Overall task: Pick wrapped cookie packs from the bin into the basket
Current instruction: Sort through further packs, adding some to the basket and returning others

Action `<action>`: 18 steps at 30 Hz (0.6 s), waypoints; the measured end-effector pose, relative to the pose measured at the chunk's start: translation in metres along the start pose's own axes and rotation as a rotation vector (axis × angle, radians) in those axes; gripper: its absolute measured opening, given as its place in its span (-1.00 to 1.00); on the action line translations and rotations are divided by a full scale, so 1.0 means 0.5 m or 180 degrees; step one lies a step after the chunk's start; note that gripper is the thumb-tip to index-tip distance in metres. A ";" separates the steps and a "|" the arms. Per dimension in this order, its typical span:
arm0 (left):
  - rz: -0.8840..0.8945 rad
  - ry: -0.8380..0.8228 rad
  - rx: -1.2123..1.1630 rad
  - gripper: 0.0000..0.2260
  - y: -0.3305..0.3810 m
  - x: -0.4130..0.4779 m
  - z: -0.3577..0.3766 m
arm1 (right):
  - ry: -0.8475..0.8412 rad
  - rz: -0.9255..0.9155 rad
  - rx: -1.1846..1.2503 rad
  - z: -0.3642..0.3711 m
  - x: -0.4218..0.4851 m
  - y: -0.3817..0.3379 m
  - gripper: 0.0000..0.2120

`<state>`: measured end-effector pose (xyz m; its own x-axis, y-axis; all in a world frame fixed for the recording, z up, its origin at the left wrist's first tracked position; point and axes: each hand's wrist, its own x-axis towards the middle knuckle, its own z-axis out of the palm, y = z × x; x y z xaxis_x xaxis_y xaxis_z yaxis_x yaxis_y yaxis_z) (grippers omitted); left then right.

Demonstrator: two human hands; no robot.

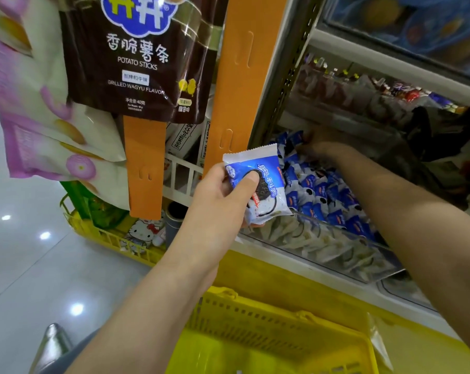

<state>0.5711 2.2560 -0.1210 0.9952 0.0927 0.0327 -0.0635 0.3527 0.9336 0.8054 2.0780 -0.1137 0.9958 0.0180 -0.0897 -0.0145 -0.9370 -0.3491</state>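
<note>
From my feed, the shelving [290, 76] on the right carries nearly everything. Its lower level holds a clear-fronted bin [336, 247], filled with blue-and-white cookie packs [333, 201] that lie jumbled against one another, and paler wrappers press against the clear front. One level up sits a row of small wrapped snacks [358, 90], too blurred for me to say what they are. To the left, the glossy pale floor [26, 265] bears a yellow wire rack [107, 236] with a cartoon-cat item [143, 232] lying inside it, just beside the shelving's foot.
</note>
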 end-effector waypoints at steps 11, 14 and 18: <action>0.0035 0.0144 0.0003 -0.90 0.009 0.009 -0.018 | 0.0255 -0.0416 0.0281 0.041 0.028 -0.019 -0.64; 0.0033 0.0206 0.0009 -0.90 0.010 0.011 -0.024 | 0.0319 -0.0318 0.0248 0.043 0.045 -0.026 -0.64; 0.0013 0.0272 -0.0009 -0.89 0.013 0.011 -0.029 | 0.0399 -0.0203 0.0046 0.051 0.062 -0.033 -0.57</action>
<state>0.5752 2.2723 -0.1199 0.9849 0.1732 0.0057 -0.0678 0.3549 0.9324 0.8343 2.1030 -0.1343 0.9982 0.0328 0.0500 0.0488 -0.9302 -0.3637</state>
